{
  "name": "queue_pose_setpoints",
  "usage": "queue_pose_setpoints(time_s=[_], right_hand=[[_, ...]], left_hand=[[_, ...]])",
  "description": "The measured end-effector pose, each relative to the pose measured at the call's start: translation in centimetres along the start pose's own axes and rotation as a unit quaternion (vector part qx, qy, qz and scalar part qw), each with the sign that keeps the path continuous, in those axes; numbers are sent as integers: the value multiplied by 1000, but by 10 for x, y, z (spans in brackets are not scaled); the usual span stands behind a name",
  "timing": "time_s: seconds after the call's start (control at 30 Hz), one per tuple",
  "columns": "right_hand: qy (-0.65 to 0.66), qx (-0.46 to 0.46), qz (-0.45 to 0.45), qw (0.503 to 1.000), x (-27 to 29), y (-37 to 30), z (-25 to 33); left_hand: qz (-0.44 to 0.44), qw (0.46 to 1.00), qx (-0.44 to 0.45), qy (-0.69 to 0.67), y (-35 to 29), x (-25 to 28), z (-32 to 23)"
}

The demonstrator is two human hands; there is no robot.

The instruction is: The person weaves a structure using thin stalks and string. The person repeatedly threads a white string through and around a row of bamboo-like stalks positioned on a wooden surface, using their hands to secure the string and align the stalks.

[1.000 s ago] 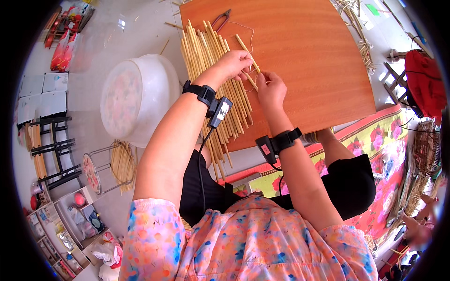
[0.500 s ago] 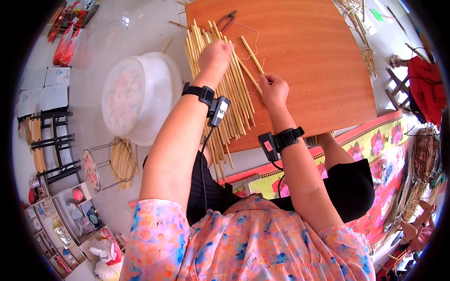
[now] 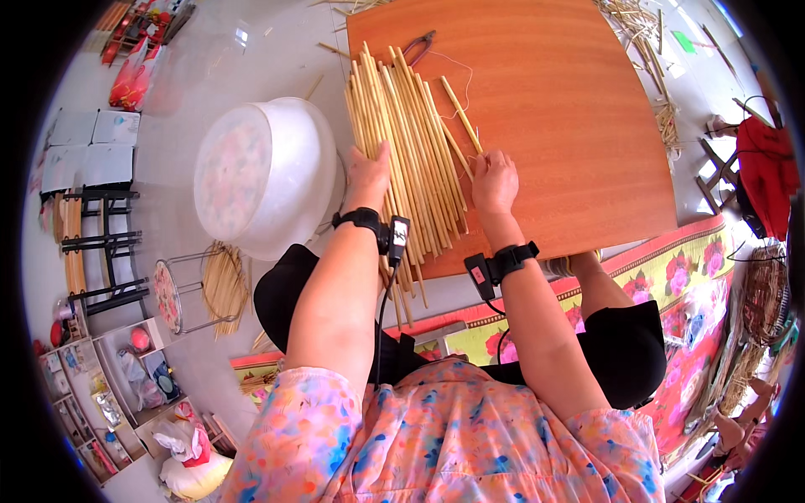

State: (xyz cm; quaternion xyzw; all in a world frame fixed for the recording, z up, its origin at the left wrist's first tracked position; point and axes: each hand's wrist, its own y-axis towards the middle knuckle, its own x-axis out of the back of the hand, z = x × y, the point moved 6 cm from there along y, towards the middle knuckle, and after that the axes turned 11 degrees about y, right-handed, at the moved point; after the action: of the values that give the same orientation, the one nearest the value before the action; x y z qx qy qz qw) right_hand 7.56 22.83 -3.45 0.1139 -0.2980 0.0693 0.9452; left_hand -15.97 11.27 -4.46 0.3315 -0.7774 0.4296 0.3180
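Observation:
A row of straight, pale yellow reed sticks (image 3: 411, 159) lies side by side like a mat across the left part of the table, its near ends past the table edge. My left hand (image 3: 367, 178) is at the row's left edge, thumb on top and fingers partly hidden; it seems to grip the edge. To the right of the row, my right hand (image 3: 495, 180) has its fingers closed at the near end of a single stick (image 3: 459, 109). A thin white thread (image 3: 463, 69) curls past that stick. Red-handled pliers (image 3: 418, 48) lie beyond the row.
The orange-brown wooden table (image 3: 570, 134) stands before me. A white translucent plastic tub (image 3: 293, 176) stands to its left, near a round-topped stool (image 3: 168, 295). Loose straw (image 3: 641, 38) lies past the far right corner. A floral cloth (image 3: 679, 285) is at the right.
My left hand has come nearer, from the top of the row to its left edge. My right hand has shifted slightly nearer along the single stick. The whole view has moved a little.

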Motion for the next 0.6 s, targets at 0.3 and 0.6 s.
queue_pose_setpoints(time_s=[0.3, 0.6], right_hand=[[25, -80, -22, 996, 15, 3, -11], [109, -133, -55, 983, 32, -2, -34]], left_hand=[[-62, 983, -3, 175, -39, -25, -19], [-83, 965, -75, 239, -78, -38, -35]])
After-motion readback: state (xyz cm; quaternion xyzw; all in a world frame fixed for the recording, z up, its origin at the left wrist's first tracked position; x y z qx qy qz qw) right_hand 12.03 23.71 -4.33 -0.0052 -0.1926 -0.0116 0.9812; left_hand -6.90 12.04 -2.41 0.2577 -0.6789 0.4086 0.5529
